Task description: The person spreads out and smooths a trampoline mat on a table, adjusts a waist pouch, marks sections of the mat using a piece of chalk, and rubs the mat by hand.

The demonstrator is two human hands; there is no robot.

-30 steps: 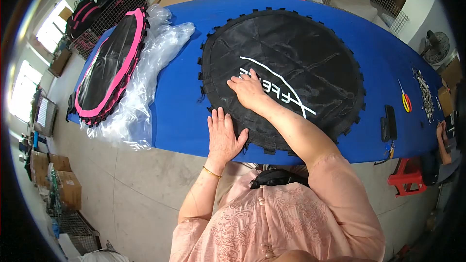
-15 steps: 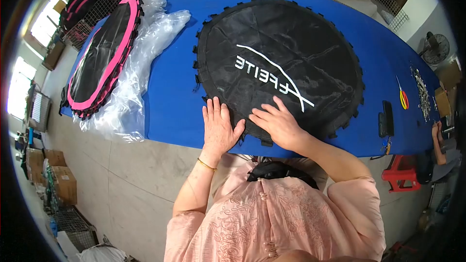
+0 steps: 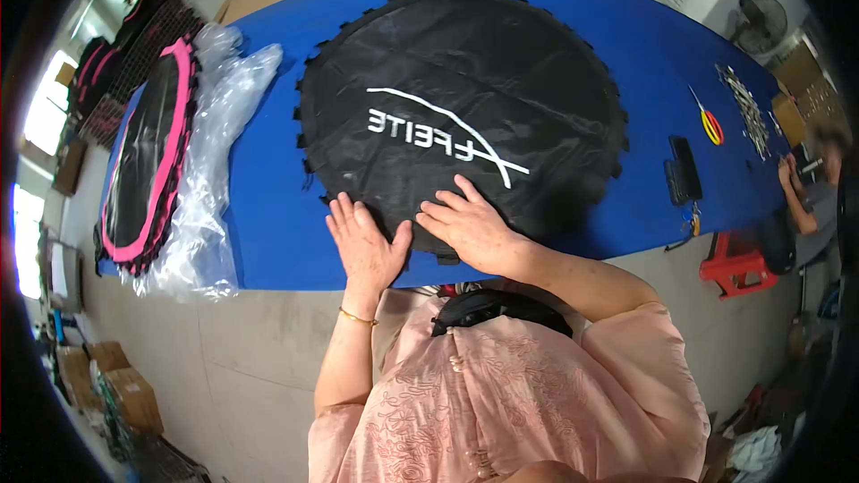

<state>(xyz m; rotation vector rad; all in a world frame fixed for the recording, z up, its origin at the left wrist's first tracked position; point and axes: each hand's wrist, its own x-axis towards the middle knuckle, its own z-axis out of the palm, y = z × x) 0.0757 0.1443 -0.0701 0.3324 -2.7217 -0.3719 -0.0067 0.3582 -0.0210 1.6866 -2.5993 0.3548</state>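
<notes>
A round black trampoline mat (image 3: 429, 63) lies spread on the blue table, with short tabs round its rim and white lettering that reads backwards to me. My left hand (image 3: 367, 246) rests open on the near left edge of the mat, fingers stretched and thumb apart. Just to its right, my right hand (image 3: 470, 225) lies flat on the near part of the mat below the white line, its fingers spread. Neither hand grips anything. Parts of the near rim are hidden under the hands and the right forearm.
Left on the blue table (image 3: 277, 250) lie a pink-edged black mat (image 3: 148, 161) and clear plastic wrapping (image 3: 210, 170). A black case (image 3: 683, 170), scissors (image 3: 710, 125) and small metal parts (image 3: 745, 112) are on the right. Beyond are a red stool (image 3: 738, 266) and another person's arm (image 3: 799, 206).
The view has turned to the right, so the table and mats appear farther left. Both hands remain flat on the black mat, a little farther right along its near edge.
</notes>
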